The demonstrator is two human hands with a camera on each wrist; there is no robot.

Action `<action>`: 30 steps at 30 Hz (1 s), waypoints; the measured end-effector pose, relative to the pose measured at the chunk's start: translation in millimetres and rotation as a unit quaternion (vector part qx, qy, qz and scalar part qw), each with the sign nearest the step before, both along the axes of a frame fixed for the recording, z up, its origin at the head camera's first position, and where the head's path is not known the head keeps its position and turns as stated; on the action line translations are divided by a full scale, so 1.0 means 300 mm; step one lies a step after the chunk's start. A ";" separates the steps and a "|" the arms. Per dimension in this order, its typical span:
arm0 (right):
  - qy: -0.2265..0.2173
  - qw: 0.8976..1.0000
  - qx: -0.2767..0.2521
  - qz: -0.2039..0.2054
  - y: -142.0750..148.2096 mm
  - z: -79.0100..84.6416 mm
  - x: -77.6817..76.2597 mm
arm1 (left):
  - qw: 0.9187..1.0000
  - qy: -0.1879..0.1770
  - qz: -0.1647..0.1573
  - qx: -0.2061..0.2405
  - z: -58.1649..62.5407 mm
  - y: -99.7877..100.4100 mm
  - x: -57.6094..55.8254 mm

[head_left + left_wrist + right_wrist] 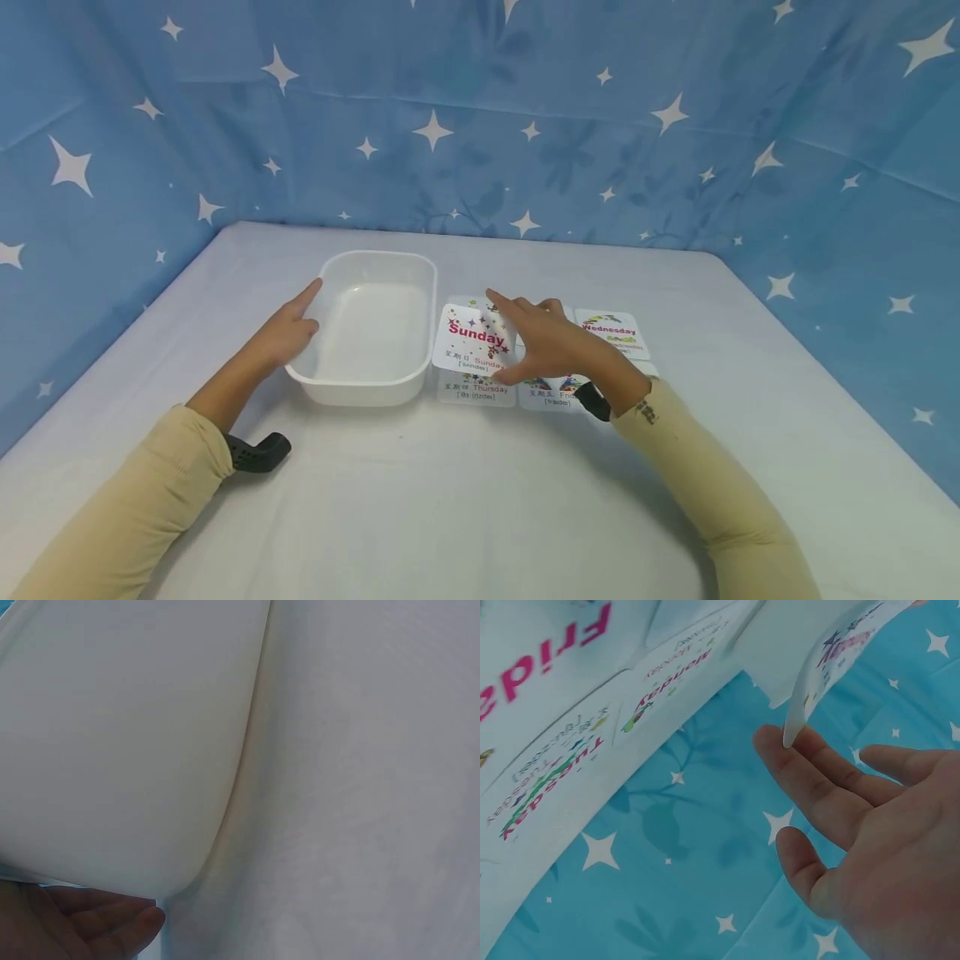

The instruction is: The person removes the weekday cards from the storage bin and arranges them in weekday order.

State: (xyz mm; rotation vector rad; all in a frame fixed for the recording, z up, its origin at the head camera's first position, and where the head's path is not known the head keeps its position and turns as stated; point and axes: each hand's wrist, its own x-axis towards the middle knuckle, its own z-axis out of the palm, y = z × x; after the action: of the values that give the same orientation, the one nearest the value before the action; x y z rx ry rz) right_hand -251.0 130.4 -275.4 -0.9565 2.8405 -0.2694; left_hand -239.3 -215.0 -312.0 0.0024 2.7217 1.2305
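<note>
At the left rim of a white plastic tub (367,392) is my left hand (281,333), its index finger stretched along the edge and thumb over the rim. The left wrist view shows its other fingers (112,922) against the tub's outer wall (135,750). My right hand (551,342) holds the white Sunday card (476,337) by opposite edges, between thumb and fingers, raised above other cards. Seen in the right wrist view, the card (832,667) bows slightly, with its edge at the fingertips (769,742).
Other weekday cards lie in rows right of the tub: Thursday (477,392), Friday (551,400) and Wednesday (615,329). Monday (679,686) and Tuesday (555,780) cards appear in the right wrist view. A star-patterned blue cloth (480,150) hangs behind the white table (420,517).
</note>
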 end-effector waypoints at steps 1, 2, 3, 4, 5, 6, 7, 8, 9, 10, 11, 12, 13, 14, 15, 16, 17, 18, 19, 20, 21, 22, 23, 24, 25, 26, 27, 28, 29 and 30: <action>0.000 1.000 0.000 0.002 0.012 -0.003 0.011 | 1.000 -0.001 -0.001 -0.001 0.000 0.001 0.001; -0.002 1.000 -0.002 0.004 0.023 -0.006 0.023 | 1.000 -0.001 -0.002 -0.001 0.000 0.001 0.001; -0.001 1.000 -0.003 0.007 0.034 -0.009 0.034 | 1.000 -0.002 -0.004 -0.001 0.000 -0.001 0.001; -0.001 1.000 -0.003 0.010 0.044 -0.013 0.044 | 1.000 -0.002 -0.005 -0.002 0.001 -0.004 0.001; -0.001 1.000 0.000 0.013 0.054 -0.015 0.055 | 1.000 -0.001 -0.006 -0.002 0.001 -0.006 0.001; -0.002 1.000 0.002 0.014 0.064 -0.017 0.065 | 1.000 -0.001 -0.006 -0.002 0.002 -0.007 0.001; -0.002 1.000 0.005 0.014 0.072 -0.019 0.073 | 1.000 -0.001 -0.006 -0.002 0.003 -0.009 0.001; -0.004 1.000 0.006 0.013 0.080 -0.022 0.082 | 1.000 0.000 -0.006 -0.001 0.003 -0.010 0.001; -0.005 1.000 0.009 0.013 0.087 -0.026 0.090 | 1.000 0.000 -0.005 -0.001 0.003 -0.013 0.002; -0.007 1.000 0.012 0.013 0.093 -0.031 0.097 | 1.000 0.001 -0.005 0.000 0.003 -0.014 0.002; -0.009 1.000 0.017 0.013 0.100 -0.036 0.105 | 1.000 0.002 -0.005 0.000 0.002 -0.016 0.002; -0.010 1.000 0.021 0.013 0.106 -0.043 0.112 | 1.000 0.002 -0.006 0.000 0.002 -0.018 0.003; -0.010 0.999 0.028 0.013 0.113 -0.048 0.122 | 1.000 0.003 -0.007 0.000 0.000 -0.019 0.003; -0.014 0.999 0.035 0.009 0.120 -0.053 0.132 | 1.000 0.004 -0.007 -0.001 -0.001 -0.020 0.002; -0.014 0.999 0.043 0.009 0.127 -0.055 0.142 | 1.000 0.005 -0.008 -0.003 -0.001 -0.019 0.002; -0.016 0.999 0.049 0.007 0.135 -0.056 0.153 | 1.000 0.006 -0.009 -0.004 -0.001 -0.019 0.001; -0.018 0.998 0.057 0.005 0.143 -0.054 0.165 | 1.000 0.008 -0.010 -0.005 -0.001 -0.018 -0.001; -0.019 0.998 0.064 0.004 0.150 -0.050 0.176 | 1.000 0.009 -0.010 -0.007 -0.001 -0.016 -0.002; -0.023 0.997 0.073 0.002 0.156 -0.045 0.187 | 1.000 0.010 -0.011 -0.008 0.000 -0.015 -0.003; -0.027 0.996 0.082 0.004 0.161 -0.040 0.197 | 1.000 0.011 -0.011 -0.009 0.001 -0.014 -0.004; -0.031 0.995 0.089 0.005 0.165 -0.033 0.207 | 1.000 0.011 -0.011 -0.007 0.002 -0.013 -0.005; -0.037 0.994 0.100 0.005 0.168 -0.027 0.215 | 1.000 0.012 -0.012 -0.006 0.002 -0.012 -0.006; -0.043 0.993 0.112 0.007 0.170 -0.021 0.224 | 1.000 0.010 -0.012 -0.004 0.002 -0.010 -0.007; -0.048 0.991 0.124 0.011 0.173 -0.015 0.232 | 1.000 0.009 -0.011 -0.004 0.002 -0.008 -0.007; -0.052 0.989 0.138 0.013 0.175 -0.010 0.240 | 1.000 0.007 -0.011 -0.003 0.002 -0.007 -0.007; -0.055 0.987 0.149 0.015 0.176 -0.005 0.247 | 1.000 0.005 -0.010 -0.003 0.001 -0.004 -0.007; -0.057 0.985 0.160 0.015 0.176 0.000 0.253 | 1.000 0.004 -0.009 -0.002 0.000 -0.003 -0.006; -0.055 0.984 0.170 0.016 0.176 0.003 0.259 | 1.000 0.003 -0.009 -0.004 -0.001 -0.001 -0.006; -0.054 0.982 0.178 0.016 0.175 0.006 0.264 | 1.000 0.004 -0.008 -0.003 -0.001 0.000 -0.005; -0.052 0.981 0.184 0.016 0.175 0.008 0.266 | 1.000 0.005 -0.009 -0.002 -0.002 0.000 -0.005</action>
State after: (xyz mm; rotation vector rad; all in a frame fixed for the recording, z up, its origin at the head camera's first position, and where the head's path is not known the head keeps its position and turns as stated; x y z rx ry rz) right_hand -171.0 182.8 -273.1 -0.8779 2.6440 0.1999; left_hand -240.7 -215.2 -312.7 0.0336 2.7256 1.2233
